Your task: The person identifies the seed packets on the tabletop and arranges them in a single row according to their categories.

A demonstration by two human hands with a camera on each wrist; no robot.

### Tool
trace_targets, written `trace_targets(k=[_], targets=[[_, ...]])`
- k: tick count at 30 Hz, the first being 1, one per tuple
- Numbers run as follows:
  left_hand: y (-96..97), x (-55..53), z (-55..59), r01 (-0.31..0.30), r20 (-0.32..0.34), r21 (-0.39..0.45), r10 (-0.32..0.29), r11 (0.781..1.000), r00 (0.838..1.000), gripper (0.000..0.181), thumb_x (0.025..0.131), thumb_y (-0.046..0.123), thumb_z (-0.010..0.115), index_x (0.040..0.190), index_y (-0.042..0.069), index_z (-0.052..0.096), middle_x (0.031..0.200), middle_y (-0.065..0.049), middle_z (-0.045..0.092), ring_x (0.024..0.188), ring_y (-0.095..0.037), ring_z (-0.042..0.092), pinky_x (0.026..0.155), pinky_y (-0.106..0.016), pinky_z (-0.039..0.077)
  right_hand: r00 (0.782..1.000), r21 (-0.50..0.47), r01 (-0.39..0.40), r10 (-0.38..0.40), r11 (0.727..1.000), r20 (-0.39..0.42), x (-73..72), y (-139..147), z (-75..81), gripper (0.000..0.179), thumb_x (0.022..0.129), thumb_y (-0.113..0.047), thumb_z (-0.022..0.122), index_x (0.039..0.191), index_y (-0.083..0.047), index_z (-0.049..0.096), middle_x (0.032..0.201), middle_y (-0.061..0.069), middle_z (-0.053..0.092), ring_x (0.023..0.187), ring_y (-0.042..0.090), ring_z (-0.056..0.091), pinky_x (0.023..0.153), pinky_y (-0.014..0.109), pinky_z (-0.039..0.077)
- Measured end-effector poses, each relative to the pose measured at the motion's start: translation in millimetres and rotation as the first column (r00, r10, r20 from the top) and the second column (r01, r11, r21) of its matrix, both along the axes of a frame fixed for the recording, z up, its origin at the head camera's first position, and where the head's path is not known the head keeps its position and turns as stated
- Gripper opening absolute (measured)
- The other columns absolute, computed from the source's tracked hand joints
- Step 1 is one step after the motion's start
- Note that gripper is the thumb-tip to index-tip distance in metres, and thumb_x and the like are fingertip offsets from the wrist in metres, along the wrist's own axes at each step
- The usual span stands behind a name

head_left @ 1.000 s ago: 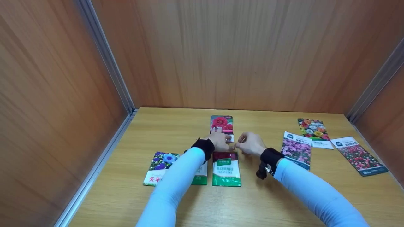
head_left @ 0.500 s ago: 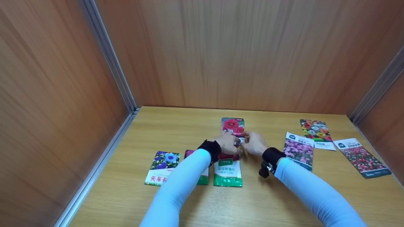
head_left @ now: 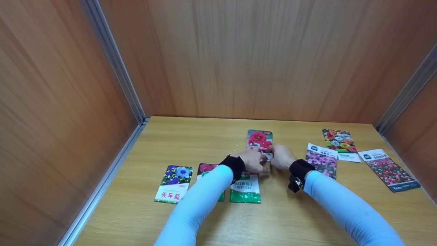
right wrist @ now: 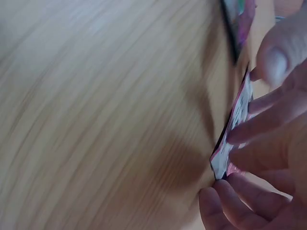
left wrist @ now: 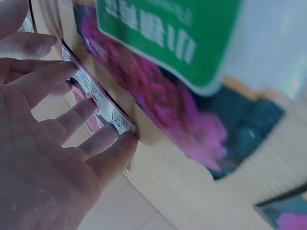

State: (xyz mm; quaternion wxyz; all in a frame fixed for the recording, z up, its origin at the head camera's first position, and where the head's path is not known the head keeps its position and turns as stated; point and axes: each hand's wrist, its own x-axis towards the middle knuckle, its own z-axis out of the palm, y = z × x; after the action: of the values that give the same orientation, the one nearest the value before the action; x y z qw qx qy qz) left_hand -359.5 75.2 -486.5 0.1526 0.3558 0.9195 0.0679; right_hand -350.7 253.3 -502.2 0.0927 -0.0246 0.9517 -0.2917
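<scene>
A seed packet (head_left: 259,139) with a red bloom lies at the middle back, its lower end partly hidden by both hands. In the left wrist view, my left hand (left wrist: 53,143) has its fingers spread and lightly bent, the tips on the packet's white bottom strip and near corner. From the other side my right hand (right wrist: 268,196) pinches the packet's lower corner, with curled fingers (right wrist: 216,203) at the edge. Just nearer lies a green and white seed packet (head_left: 245,194), partly under the left forearm in the head view.
To the left are a blue-flower packet (head_left: 173,184) and a purple-red packet (head_left: 206,167) under the left sleeve. On the right lie a pink-flower packet (head_left: 322,160), a multicoloured packet (head_left: 339,140) and a red-flower packet (head_left: 389,169). Wooden panels (head_left: 252,61) enclose the table.
The red-bloom packet has slid right and slightly nearer, with both hands moving along with it. The other packets stay where they were.
</scene>
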Motion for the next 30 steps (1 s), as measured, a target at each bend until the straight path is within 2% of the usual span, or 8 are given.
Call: trace_targets(k=[5,9,13,19,22,25,27,30], targets=[[8.6,7.1,-1.8,0.054,-0.008,-0.015,-0.054,0.998,0.999,0.060,0.097,0.059,0.067,0.146,0.024,0.067,0.150,-0.009,0.054,0.136,-0.029,0.044,0.114,-0.039,0.043,0.994,0.092,-0.089,0.094,0.992,-0.050,2.8,10,-3.7,0.054,0.088,0.008,0.070,0.141,0.001,0.064,0.144,0.025,0.060,0.137,0.047,0.054,0.115,0.063,0.041],[14.1,15.1,-3.1,0.103,-0.035,-0.030,-0.104,0.994,0.994,0.059,0.098,0.059,0.065,0.145,0.024,0.067,0.151,-0.009,0.055,0.137,-0.026,0.046,0.113,-0.037,0.043,0.976,0.177,-0.194,0.209,0.965,-0.069,8.0,17,-4.0,0.060,0.085,0.010,0.070,0.144,0.002,0.061,0.150,0.027,0.056,0.139,0.050,0.051,0.115,0.064,0.041],[16.7,23.1,-2.3,0.133,-0.036,-0.015,-0.133,0.991,0.990,0.057,0.099,0.058,0.064,0.143,0.021,0.069,0.153,-0.008,0.055,0.142,-0.024,0.045,0.117,-0.036,0.040,0.953,0.230,-0.269,0.293,0.935,-0.079,14.5,22,-2.1,0.057,0.083,0.012,0.071,0.138,-0.001,0.067,0.136,0.021,0.067,0.131,0.045,0.059,0.112,0.061,0.046],[20.0,32.2,-4.0,0.177,-0.038,-0.040,-0.179,0.983,0.983,0.059,0.101,0.060,0.061,0.145,0.022,0.067,0.153,-0.004,0.057,0.143,-0.022,0.042,0.121,-0.035,0.034,0.929,0.262,-0.317,0.354,0.912,-0.107,25.6,29,-1.4,0.043,0.084,0.009,0.074,0.124,-0.007,0.075,0.117,0.012,0.074,0.115,0.037,0.068,0.103,0.058,0.054],[22.1,33.4,-4.9,0.213,-0.053,-0.066,-0.217,0.975,0.975,0.057,0.102,0.059,0.060,0.145,0.023,0.067,0.148,-0.001,0.061,0.143,-0.018,0.042,0.121,-0.033,0.033,0.918,0.261,-0.336,0.376,0.905,-0.123,30.3,32,-2.1,0.037,0.085,0.008,0.075,0.119,-0.008,0.077,0.113,0.010,0.075,0.110,0.035,0.070,0.100,0.056,0.056],[24.6,32.5,-4.6,0.225,-0.074,-0.087,-0.231,0.970,0.970,0.053,0.101,0.056,0.062,0.144,0.025,0.067,0.144,0.001,0.063,0.141,-0.016,0.045,0.119,-0.032,0.034,0.911,0.254,-0.353,0.393,0.900,-0.126,31.6,34,-0.6,0.036,0.084,0.009,0.076,0.117,-0.007,0.079,0.110,0.009,0.076,0.108,0.034,0.071,0.098,0.054,0.057],[26.9,32.3,-4.2,0.209,-0.079,-0.096,-0.216,0.973,0.973,0.052,0.101,0.054,0.065,0.145,0.028,0.066,0.143,0.002,0.062,0.137,-0.016,0.047,0.116,-0.030,0.037,0.922,0.244,-0.340,0.373,0.908,-0.106,31.2,36,1.9,0.039,0.082,0.010,0.076,0.117,-0.007,0.079,0.109,0.008,0.077,0.107,0.033,0.072,0.099,0.053,0.057],[31.1,34.7,-4.5,0.201,-0.098,-0.100,-0.211,0.974,0.973,0.048,0.100,0.051,0.067,0.142,0.030,0.068,0.142,0.001,0.059,0.130,-0.018,0.049,0.111,-0.030,0.041,0.924,0.251,-0.340,0.372,0.907,-0.091,31.1,40,6.2,0.037,0.081,0.011,0.076,0.114,-0.006,0.080,0.105,0.008,0.077,0.104,0.031,0.072,0.097,0.053,0.058]])
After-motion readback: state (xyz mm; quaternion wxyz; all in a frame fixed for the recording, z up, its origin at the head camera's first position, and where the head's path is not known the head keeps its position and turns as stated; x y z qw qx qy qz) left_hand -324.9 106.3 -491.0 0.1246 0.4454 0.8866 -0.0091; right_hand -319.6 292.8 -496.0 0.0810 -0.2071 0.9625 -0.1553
